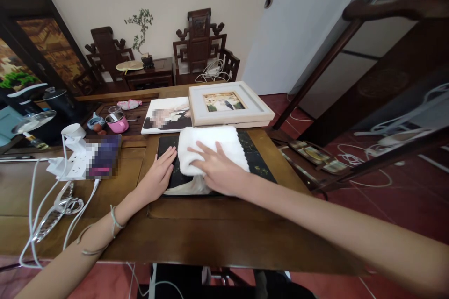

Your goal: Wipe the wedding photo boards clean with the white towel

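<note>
A dark photo panel (257,159) with a pale dress-like shape near its lower edge lies flat on the wooden table. On top of it is a folded white towel (219,138), fluffy in texture. My right hand (222,168) presses on the towel from the right, fingers spread over it and gripping it against the panel. Along the panel's left edge rests my left hand (159,175), fingers stretched out and holding nothing.
Behind the panel lie a white-framed picture (231,103) and a photo print (166,114). To the left are a power strip (75,161) with white cables, a silver hinged object (61,208), a pink cup (117,122) and a black pot (38,126). The wooden table (224,238) has its front edge near me.
</note>
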The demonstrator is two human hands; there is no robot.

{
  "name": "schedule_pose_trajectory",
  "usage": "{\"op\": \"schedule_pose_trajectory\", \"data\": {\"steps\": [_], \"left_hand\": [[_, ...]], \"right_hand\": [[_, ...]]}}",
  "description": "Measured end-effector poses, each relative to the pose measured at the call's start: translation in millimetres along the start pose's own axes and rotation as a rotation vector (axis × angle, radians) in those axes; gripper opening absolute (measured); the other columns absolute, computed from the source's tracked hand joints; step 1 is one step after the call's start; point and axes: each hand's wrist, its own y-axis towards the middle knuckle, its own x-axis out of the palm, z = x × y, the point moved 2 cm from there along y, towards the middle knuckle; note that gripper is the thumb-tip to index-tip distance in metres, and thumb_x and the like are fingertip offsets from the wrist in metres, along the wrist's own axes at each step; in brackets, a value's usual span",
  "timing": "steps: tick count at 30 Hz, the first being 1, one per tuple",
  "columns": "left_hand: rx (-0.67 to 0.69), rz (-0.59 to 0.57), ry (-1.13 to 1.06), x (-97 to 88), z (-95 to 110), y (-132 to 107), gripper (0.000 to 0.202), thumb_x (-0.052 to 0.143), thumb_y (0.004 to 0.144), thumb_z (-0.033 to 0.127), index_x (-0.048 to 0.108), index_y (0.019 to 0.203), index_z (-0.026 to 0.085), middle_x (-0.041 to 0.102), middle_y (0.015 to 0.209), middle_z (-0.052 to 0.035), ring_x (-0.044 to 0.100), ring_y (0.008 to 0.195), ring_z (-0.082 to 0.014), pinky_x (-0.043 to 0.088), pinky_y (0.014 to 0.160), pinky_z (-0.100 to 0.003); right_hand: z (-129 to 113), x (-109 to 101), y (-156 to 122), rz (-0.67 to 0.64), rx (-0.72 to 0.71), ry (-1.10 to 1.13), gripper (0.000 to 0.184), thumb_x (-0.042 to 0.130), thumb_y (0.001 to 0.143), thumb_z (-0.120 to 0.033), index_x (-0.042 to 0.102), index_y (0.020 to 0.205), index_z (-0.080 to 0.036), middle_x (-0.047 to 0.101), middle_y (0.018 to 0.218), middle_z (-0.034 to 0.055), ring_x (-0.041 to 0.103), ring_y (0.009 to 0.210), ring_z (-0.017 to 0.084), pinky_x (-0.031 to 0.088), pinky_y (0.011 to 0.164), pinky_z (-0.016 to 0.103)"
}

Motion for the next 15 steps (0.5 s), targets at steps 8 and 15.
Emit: {"op": "schedule_pose_trajectory", "data": {"steps": [8,15], "left_hand": [[0.001,0.009,0.003,0.9,0.2,-1.0,0.048,0.023,0.097,0.025,0.034,0.144,0.018,0.029,0.154,-0.0097,0.020,0.144,-0.0204,0.014,0.116,-0.050],[0.008,0.013,0.007,0.9,-0.1,-0.6,0.048,0.024,0.097,0.023,0.034,0.144,0.020,0.030,0.153,-0.0086,0.021,0.144,-0.0204,0.015,0.115,-0.052]], "right_hand": [[-52.0,20.1,-70.3,-0.101,-0.125,0.121,0.046,0.049,0.070,-0.006,0.068,0.109,-0.020,0.023,0.154,0.0103,0.006,0.141,0.039,0.007,0.104,0.073],[-23.5,5.4,-30.7,-0.075,-0.047,-0.005,0.056,0.046,0.072,-0.002,0.059,0.124,-0.020,0.026,0.153,0.0101,0.012,0.142,0.035,0.017,0.106,0.069]]}}
